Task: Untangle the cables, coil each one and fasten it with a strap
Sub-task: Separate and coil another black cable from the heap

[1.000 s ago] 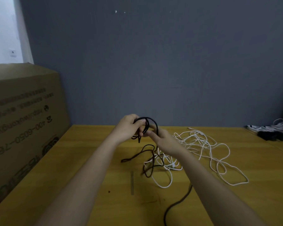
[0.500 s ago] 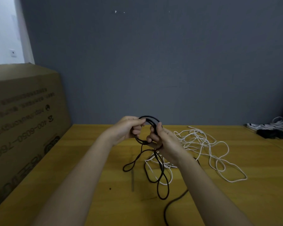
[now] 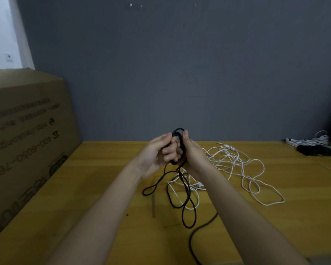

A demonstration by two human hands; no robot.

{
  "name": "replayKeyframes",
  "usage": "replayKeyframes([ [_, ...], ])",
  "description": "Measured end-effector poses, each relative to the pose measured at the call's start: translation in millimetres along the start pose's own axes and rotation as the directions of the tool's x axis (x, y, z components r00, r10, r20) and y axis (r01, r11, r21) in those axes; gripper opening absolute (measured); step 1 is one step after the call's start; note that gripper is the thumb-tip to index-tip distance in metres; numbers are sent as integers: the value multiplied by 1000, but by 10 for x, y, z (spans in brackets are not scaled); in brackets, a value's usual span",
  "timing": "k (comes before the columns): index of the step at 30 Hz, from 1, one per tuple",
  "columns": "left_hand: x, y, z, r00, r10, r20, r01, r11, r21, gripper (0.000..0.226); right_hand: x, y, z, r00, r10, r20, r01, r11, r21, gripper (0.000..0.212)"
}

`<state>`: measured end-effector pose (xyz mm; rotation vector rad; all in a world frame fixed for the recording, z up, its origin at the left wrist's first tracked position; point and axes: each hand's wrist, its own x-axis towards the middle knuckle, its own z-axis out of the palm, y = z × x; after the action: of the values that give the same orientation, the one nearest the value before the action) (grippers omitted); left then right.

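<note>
Both hands were up in the middle, over the yellow table [image 3: 275, 217]. The left hand [image 3: 156, 153] and the right hand [image 3: 192, 150] were close together, and each one had its fingers curled round the same small coil of the black cable [image 3: 187, 190]. The top of the coil peeked out above the fingers. From the hands the rest of the black cable hung down toward 6 o'clock in long loose loops on the table, and one end ran off past the near edge. The white cable [image 3: 243, 169] lay in a messy pile on the table at about 3 o'clock from the hands, partly under the black loops. Far off at 3 o'clock, near the table's edge, sat a heap of other cables [image 3: 313, 145], white and black. A big cardboard box [image 3: 27, 134] stood at 9 o'clock. A grey wall [image 3: 180, 64] was behind it all.
</note>
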<state>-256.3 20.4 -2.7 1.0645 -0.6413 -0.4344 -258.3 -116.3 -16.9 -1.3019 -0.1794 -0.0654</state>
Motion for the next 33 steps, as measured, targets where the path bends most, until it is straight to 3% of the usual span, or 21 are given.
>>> replayKeyframes([
  [3, 73, 40, 5, 994, 34, -105, -43, 996, -80, 22, 3, -3, -115, 999, 0, 41, 5, 992, -123, 50],
  [5, 136, 111, -31, 970, 79, -231, -96, 993, -63, 29, -43, 41, -201, 996, -10, 89, 34, 963, -267, 41],
  [7, 185, 209, -101, 931, 118, -346, -167, 979, -116, 33, -82, 152, -303, 990, -28, 135, 86, 893, -441, 27],
  [10, 226, 360, -242, 868, 150, -474, -258, 951, -171, 34, -109, 324, -488, 989, -43, 138, 116, 806, -580, 32],
  [13, 219, 361, -270, 864, 160, -477, -237, 966, -104, 33, -54, 355, -495, 985, -172, -29, 123, 804, -582, 35],
  [16, 156, 286, -173, 929, 114, -353, -166, 979, -121, 32, 82, 288, -390, 860, -402, -314, 108, 746, -658, 30],
  [17, 132, 286, -129, 946, 101, -308, -155, 975, -157, 33, 110, 266, -365, 850, -433, -301, 69, 657, -750, 29],
  [18, 119, 297, -90, 957, 99, -274, -157, 967, -200, 34, 127, 266, -352, 877, -427, -221, 9, 474, -880, 27],
  [19, 115, 314, -50, 960, 108, -257, -172, 955, -241, 34, 133, 297, -341, 920, -377, -110, -28, 218, -975, 26],
  [20, 124, 328, -15, 957, 127, -263, -198, 944, -265, 35, 122, 355, -328, 950, -313, -11, -16, -13, -1000, 25],
  [21, 145, 327, 10, 944, 153, -292, -231, 939, -254, 35, 94, 423, -306, 959, -266, 98, 55, -166, -985, 23],
  [23, 205, 284, 25, 895, 218, -389, -287, 949, -131, 33, 18, 547, -262, 917, -239, 319, 224, -354, -908, 11],
  [24, 225, 251, 14, 863, 250, -438, -296, 955, -37, 30, -41, 585, -237, 878, -261, 400, 283, -390, -876, 10],
  [26, 258, 164, -49, 809, 313, -498, -242, 949, 203, 20, -126, 644, -252, 790, -339, 511, 378, -387, -841, 14],
  [28, 274, 64, -148, 796, 383, -469, -128, 863, 489, 13, -204, 708, -288, 732, -368, 573, 440, -388, -810, 8],
  [31, 255, -107, -299, 885, 361, -295, 67, 526, 848, 20, -291, 636, -309, 723, -402, 562, 504, -250, -827, 19],
  [33, 210, -202, -367, 948, 253, -195, 116, 297, 948, 23, -306, 515, -358, 749, -444, 492, 493, -122, -861, 23],
])
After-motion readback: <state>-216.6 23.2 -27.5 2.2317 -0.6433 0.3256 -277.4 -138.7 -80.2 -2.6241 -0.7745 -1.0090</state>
